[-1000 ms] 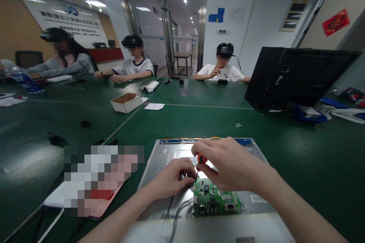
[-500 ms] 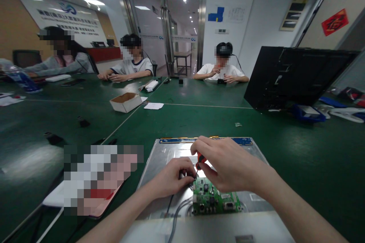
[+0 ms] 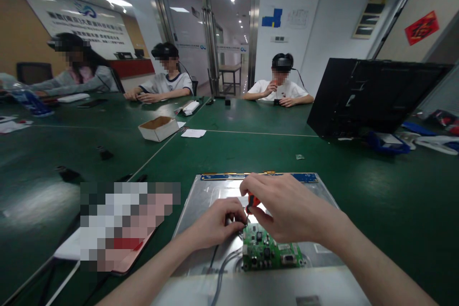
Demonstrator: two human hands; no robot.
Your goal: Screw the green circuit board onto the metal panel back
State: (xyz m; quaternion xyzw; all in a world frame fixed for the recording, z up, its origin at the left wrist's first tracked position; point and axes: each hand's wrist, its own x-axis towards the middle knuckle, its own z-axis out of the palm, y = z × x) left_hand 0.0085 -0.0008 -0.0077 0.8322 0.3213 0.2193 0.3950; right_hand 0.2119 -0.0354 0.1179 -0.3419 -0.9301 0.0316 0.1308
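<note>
A green circuit board (image 3: pixel 267 248) lies on the metal back of a display panel (image 3: pixel 193 210), which has a blue strip board (image 3: pixel 258 178) along its far edge. My right hand (image 3: pixel 287 205) is closed round the red-and-black handle of a screwdriver (image 3: pixel 252 202). The shaft points down at the board's far left corner. My left hand (image 3: pixel 222 222) has its fingers pinched together at that corner, close to the screwdriver's tip; whatever lies between them is hidden. A grey cable (image 3: pixel 220 277) runs from the board's left side toward me.
A black monitor housing (image 3: pixel 373 98) stands tilted at the right, beside a blue tray (image 3: pixel 389 143). An open white box (image 3: pixel 158 129) sits farther back. A pink phone-like slab (image 3: pixel 131 260), partly blurred, lies at the left. Several people sit across the green table (image 3: pixel 244 148).
My hands, the screwdriver and the board stay almost exactly in place. Across the table, the person at the right has shifted a hand slightly.
</note>
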